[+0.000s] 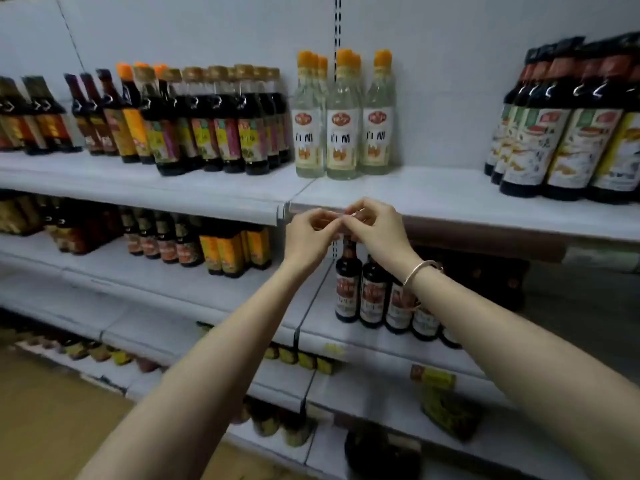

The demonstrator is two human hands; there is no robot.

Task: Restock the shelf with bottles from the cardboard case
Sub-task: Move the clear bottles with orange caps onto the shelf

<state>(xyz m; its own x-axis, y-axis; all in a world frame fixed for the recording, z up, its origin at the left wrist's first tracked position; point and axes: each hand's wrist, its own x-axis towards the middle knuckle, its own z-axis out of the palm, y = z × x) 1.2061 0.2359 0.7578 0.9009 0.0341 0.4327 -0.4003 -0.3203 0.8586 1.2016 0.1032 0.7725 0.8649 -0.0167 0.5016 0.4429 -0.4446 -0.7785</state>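
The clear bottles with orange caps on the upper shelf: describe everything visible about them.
The clear bottles stand upright on the white upper shelf, in three columns running back toward the wall, close together. They look like transparent plastic or glass holding a colourless liquid, with orange caps and pale labels bearing a red logo and dark characters. Dark bottles stand just to their left; bare shelf lies to their right. Neither hand touches them.

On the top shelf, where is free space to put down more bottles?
Bare patch on the top shelf, between the clear orange-capped bottles and the dark white-labelled bottles. Left of the clear bottles, dark bottles are crowded.
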